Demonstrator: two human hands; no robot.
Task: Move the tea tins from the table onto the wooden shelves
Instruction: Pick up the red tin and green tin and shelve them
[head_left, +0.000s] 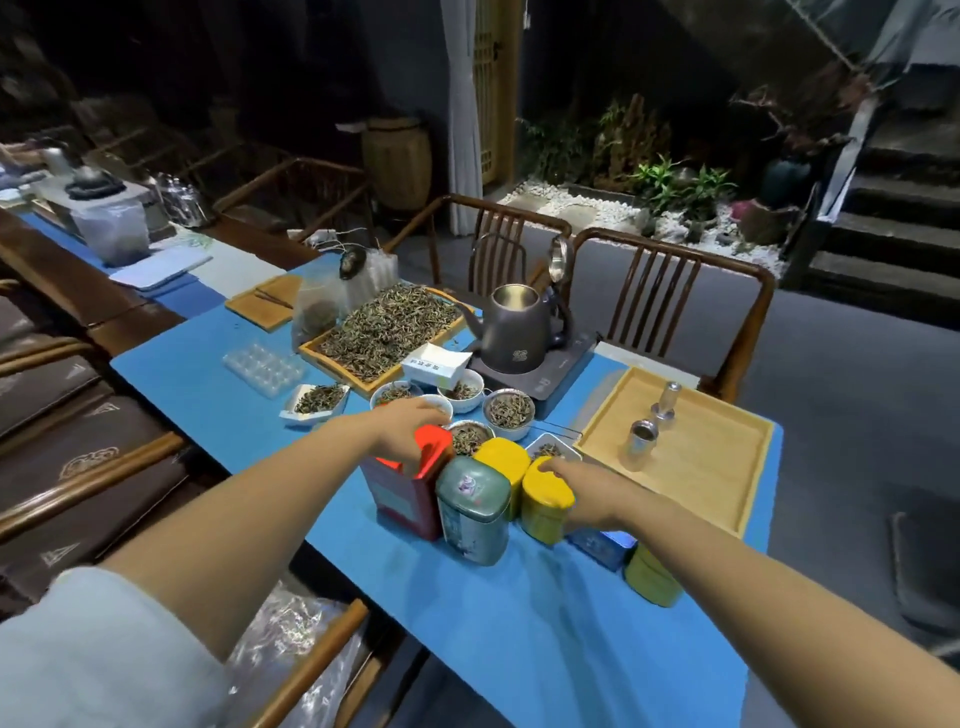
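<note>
The tea tins stand clustered on the blue worktop (519, 623), around the green tin (472, 512). To its left, the left hand (410, 434) grips the red tin (410, 486) from above; to its right, the right hand (589, 491) clasps a yellow tin (543, 506).

- Bare blue desk (545, 639) lies open in front of the tea tins (472, 512).
- Tea bowls (509, 413) crowd just behind them.
- Wooden tray (748, 467) flanks their right.
</note>
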